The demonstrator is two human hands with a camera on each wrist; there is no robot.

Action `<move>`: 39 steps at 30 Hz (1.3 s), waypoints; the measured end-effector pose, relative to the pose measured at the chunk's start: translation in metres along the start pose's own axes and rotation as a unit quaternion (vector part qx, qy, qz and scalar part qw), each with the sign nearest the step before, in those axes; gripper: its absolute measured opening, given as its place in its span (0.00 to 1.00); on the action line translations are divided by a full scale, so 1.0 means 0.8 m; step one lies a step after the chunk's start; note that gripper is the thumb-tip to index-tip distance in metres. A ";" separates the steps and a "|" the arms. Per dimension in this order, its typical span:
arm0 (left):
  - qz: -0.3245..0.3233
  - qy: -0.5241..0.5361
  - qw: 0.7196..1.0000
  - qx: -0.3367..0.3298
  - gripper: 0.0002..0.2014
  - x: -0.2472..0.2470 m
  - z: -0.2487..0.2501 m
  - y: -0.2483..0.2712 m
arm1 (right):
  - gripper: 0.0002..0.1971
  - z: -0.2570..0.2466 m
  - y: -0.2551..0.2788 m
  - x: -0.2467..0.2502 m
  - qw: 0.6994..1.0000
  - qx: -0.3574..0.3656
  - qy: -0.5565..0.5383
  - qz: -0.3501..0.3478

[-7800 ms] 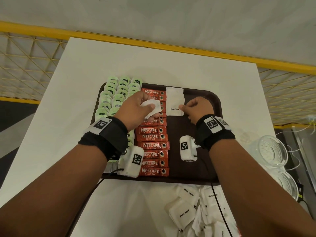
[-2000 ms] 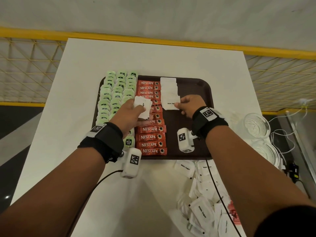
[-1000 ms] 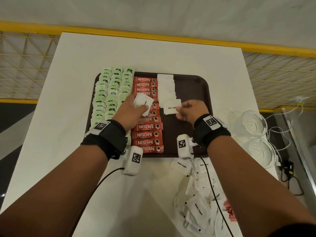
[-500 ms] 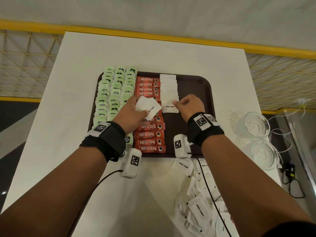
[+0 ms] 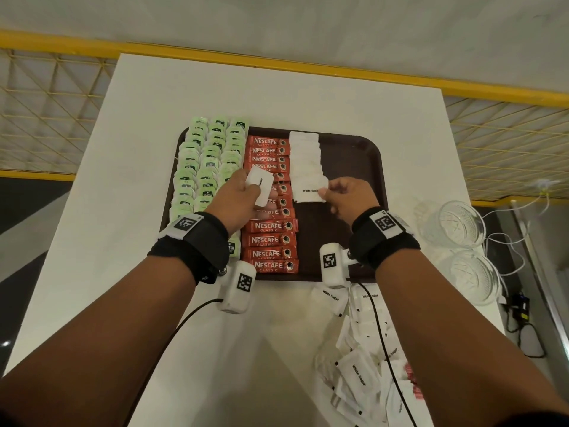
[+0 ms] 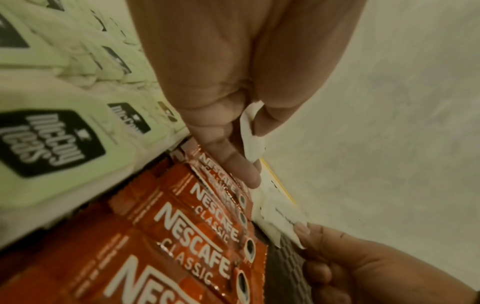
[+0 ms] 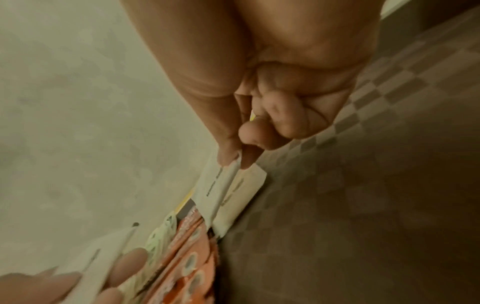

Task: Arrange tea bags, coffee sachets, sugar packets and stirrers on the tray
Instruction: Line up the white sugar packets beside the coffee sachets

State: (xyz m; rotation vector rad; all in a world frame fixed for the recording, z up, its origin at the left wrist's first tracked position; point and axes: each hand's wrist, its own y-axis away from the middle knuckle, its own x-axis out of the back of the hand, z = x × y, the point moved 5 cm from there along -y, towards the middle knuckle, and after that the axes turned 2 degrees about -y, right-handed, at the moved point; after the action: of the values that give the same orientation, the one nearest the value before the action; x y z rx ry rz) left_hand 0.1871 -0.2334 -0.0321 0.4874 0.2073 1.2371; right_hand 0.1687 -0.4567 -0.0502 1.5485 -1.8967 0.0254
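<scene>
Fingers [image 5: 324, 192] of the right hand [image 5: 348, 197] pinched the near right corner of a white sugar packet [image 5: 308, 188], held at the near end of the white row [image 5: 304, 155] on the tray [image 5: 366, 155]. Fingers of the left hand [image 5: 235, 198] curled round a small stack of sugar packets [image 5: 260, 184], held above the red coffee sachets [image 5: 271, 238]. Lay in three side-by-side bands on the tray: green tea bags [image 5: 203, 167] at the left edge, spilling past the far rim; coffee sachets in the middle; sugar just right of them. Left bare dark tray floor between the sugar row and the right rim, and toward the near rim. Sat loose in a heap [image 5: 363, 365] on the white table [image 5: 123, 241], near the tray's near right corner. Stood two glass bowls [image 5: 460, 223] at the table's right edge. Ran a yellow rail [image 5: 277, 61] behind the table's far edge.
</scene>
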 end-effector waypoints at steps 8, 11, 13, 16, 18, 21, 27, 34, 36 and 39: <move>0.043 -0.076 0.996 -0.026 0.11 0.006 -0.002 -0.002 | 0.08 0.009 -0.013 -0.005 0.997 -0.025 0.070 0.016; 0.035 -0.075 0.996 -0.017 0.11 0.004 0.000 0.000 | 0.10 0.011 -0.015 -0.007 0.995 -0.038 0.093 0.014; 0.014 -0.080 0.997 -0.013 0.15 0.001 0.000 0.002 | 0.12 0.011 -0.013 -0.005 0.994 -0.038 0.102 0.031; -0.012 -0.126 0.991 -0.034 0.20 -0.003 0.001 0.003 | 0.14 -0.006 -0.002 0.003 0.992 0.008 0.101 0.075; -0.023 -0.143 0.988 -0.053 0.23 -0.005 0.002 0.004 | 0.15 -0.028 0.010 -0.003 0.994 0.063 0.083 0.031; -0.036 -0.158 0.985 -0.066 0.24 -0.012 0.005 0.004 | 0.12 -0.056 0.028 -0.020 0.987 0.107 0.072 -0.098; -0.014 -0.167 0.982 -0.083 0.21 -0.015 0.010 0.005 | 0.08 -0.027 0.024 -0.002 0.998 0.039 -0.023 -0.050; 0.002 -0.193 0.978 -0.080 0.18 -0.012 0.003 0.009 | 0.07 0.019 0.021 -0.002 0.997 -0.067 -0.049 0.002; 0.004 -0.190 0.978 -0.083 0.17 -0.015 0.004 0.011 | 0.06 0.022 0.018 -0.007 0.997 -0.069 -0.019 0.010; 0.005 -0.192 0.977 -0.091 0.16 -0.020 0.008 0.018 | 0.09 0.022 0.013 -0.009 0.997 -0.064 0.044 0.023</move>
State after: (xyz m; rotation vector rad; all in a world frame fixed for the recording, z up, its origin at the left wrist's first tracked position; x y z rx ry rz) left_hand 0.1722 -0.2465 -0.0215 0.5579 -0.2358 1.1346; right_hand 0.1512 -0.4546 -0.0635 1.3960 -1.8288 -0.0071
